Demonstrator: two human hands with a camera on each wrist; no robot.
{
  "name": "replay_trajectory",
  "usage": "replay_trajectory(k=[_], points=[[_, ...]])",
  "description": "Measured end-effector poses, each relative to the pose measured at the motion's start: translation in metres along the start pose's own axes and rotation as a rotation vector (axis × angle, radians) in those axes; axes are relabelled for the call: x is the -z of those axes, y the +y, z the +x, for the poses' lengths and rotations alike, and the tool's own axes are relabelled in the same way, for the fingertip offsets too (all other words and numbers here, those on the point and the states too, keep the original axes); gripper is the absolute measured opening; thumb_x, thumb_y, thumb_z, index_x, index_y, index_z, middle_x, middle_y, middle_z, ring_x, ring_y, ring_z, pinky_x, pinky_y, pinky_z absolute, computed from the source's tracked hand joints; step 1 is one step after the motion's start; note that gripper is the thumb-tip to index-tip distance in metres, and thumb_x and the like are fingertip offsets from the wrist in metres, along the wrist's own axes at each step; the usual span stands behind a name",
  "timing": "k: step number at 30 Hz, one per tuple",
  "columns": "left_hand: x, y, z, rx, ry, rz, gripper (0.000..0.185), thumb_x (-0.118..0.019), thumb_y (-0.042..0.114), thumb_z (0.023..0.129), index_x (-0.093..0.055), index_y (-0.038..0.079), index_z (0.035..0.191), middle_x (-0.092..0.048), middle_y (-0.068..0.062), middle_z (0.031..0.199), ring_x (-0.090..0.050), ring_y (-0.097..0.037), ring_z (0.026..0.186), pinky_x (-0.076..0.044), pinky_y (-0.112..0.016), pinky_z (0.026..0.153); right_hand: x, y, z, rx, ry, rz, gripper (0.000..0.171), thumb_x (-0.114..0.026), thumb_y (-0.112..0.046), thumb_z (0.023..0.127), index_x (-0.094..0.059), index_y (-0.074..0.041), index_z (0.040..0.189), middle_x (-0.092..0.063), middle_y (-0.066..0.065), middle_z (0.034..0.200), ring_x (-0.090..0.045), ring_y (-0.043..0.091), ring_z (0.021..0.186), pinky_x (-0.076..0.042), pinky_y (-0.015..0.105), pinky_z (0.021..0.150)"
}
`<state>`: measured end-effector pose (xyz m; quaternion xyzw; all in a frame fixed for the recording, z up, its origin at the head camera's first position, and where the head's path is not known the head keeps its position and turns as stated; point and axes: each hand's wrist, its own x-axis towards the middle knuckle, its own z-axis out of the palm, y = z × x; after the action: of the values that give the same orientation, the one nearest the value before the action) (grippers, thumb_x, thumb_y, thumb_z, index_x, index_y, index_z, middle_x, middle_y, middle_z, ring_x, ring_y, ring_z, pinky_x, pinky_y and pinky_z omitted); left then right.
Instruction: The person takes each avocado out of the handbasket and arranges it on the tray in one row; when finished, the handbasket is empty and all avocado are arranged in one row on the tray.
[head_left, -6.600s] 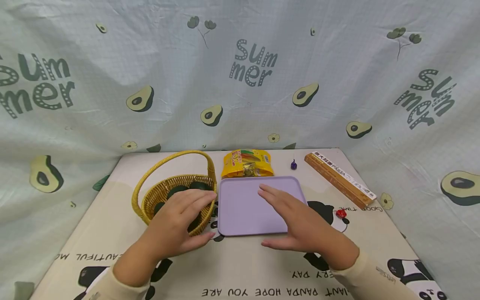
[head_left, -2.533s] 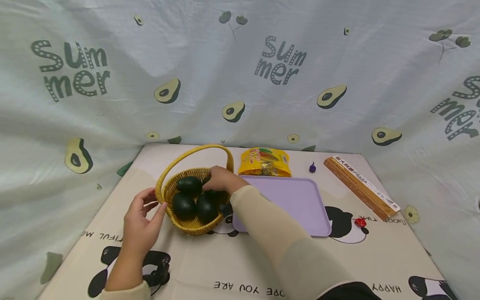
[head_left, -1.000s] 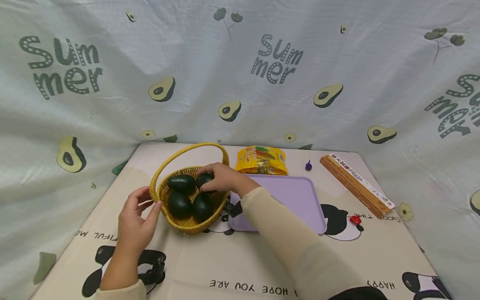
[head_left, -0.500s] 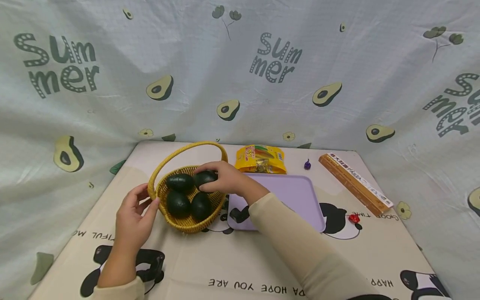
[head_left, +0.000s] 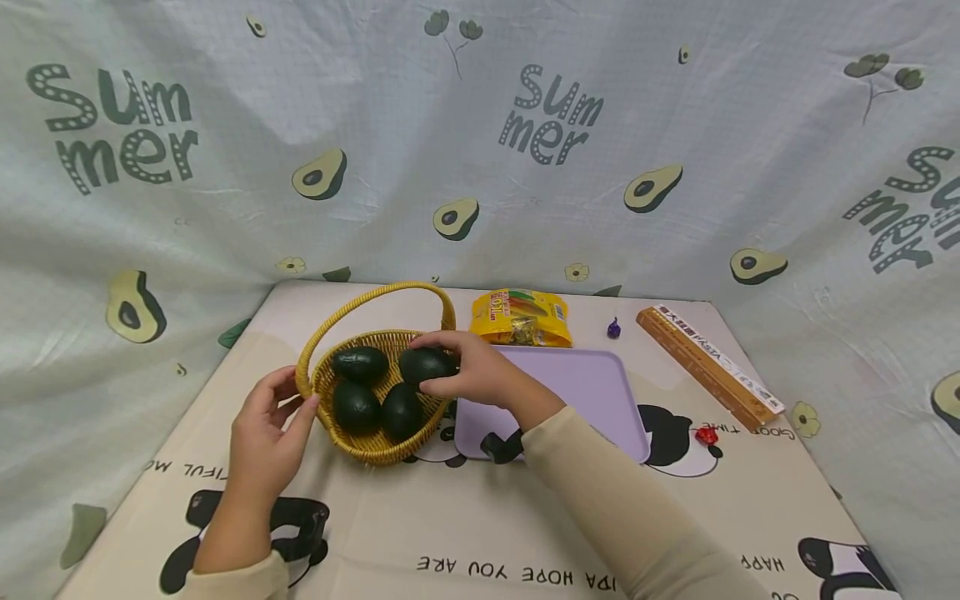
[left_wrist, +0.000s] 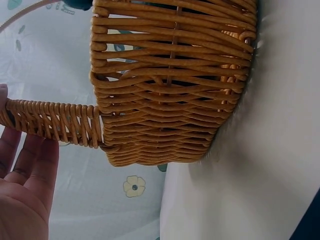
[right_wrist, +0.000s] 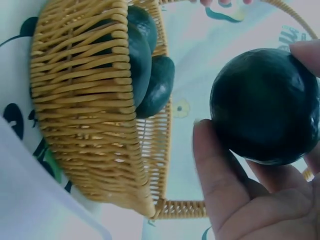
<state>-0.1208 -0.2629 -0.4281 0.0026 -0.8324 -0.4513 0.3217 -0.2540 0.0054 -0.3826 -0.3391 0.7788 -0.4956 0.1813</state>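
Avocado sits in the R hand, fingers and thumb wrapped round it, held just above the basket rim, centre of the head view. Right wrist view shows the same fruit upper right of frame, thumb on one side, fingertips on the other, clear of the wicker. Grip looks snug rather than tight; judging by the round shape, a wrap-round hold suits it better than a pinch.

L hand is at the basket's left side, fingers loosely extended, tips against the rim/handle base, prob. to stop the light basket sliding while fruit is lifted. Not clenched on anything.

3 other avocados lie in the basket, nestled against each other, held in place by the bowl shape.

Materials:
- Basket: yellow-tan woven wicker, oval bowl, arched wrapped handle; ribbed weave.
- Avocados: v. dark green, egg-shaped, slightly pebbled skin w/ dull sheen.
- Tray: lilac, flat, rounded corners, smooth, low rim; touching or just beside the basket, centre-right.
- Snack bag: glossy yellow, crinkled, behind the tray.
- Box: long, thin, brown card, angled at right.
- Tablecloth: smooth, cream, panda print, lettering.
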Motion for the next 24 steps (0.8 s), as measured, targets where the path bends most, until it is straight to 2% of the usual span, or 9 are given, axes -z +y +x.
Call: replay_trajectory(k=[5, 10, 16, 24], points=[[0.001, 0.002, 0.0, 0.005, 0.001, -0.007, 0.047, -0.071, -0.007, 0.092, -0.056, 0.0, 0.136, -0.063, -0.012, 0.123, -0.055, 0.007, 0.111, -0.046, -0.003, 0.097, 0.002, 0.008, -0.011, -0.007, 0.05, 0.041, 0.052, -0.078, -0.02, 0.086, -0.063, -0.032, 0.135, -0.059, -0.001, 0.138, -0.063, 0.027, 0.111, -0.063, 0.037, 0.086], [0.001, 0.002, 0.0, 0.0, 0.004, -0.01, 0.048, -0.071, -0.007, 0.091, -0.056, 0.001, 0.137, -0.063, -0.011, 0.123, -0.056, 0.004, 0.112, -0.046, -0.003, 0.097, 0.004, 0.016, -0.021, -0.014, 0.108, 0.097, 0.055, -0.075, -0.019, 0.089, -0.061, -0.034, 0.14, -0.056, -0.003, 0.145, -0.064, 0.028, 0.115, -0.063, 0.041, 0.091], [0.001, 0.0, -0.001, -0.011, 0.007, -0.001, 0.048, -0.071, -0.007, 0.092, -0.055, -0.001, 0.137, -0.063, -0.011, 0.123, -0.059, -0.001, 0.113, -0.046, -0.003, 0.098, 0.006, 0.026, -0.029, -0.051, 0.19, 0.186, 0.052, -0.081, -0.014, 0.085, -0.066, -0.031, 0.132, -0.054, 0.0, 0.146, -0.063, 0.031, 0.121, -0.061, 0.045, 0.096], [0.0, 0.0, -0.001, -0.009, -0.001, -0.012, 0.049, -0.071, -0.006, 0.092, -0.054, 0.0, 0.138, -0.062, -0.013, 0.125, -0.055, 0.008, 0.113, -0.046, -0.004, 0.099, 0.012, 0.048, -0.034, -0.125, 0.354, 0.137, 0.05, -0.081, -0.022, 0.086, -0.064, -0.036, 0.131, -0.06, 0.005, 0.138, -0.06, 0.031, 0.12, -0.06, 0.047, 0.095]])
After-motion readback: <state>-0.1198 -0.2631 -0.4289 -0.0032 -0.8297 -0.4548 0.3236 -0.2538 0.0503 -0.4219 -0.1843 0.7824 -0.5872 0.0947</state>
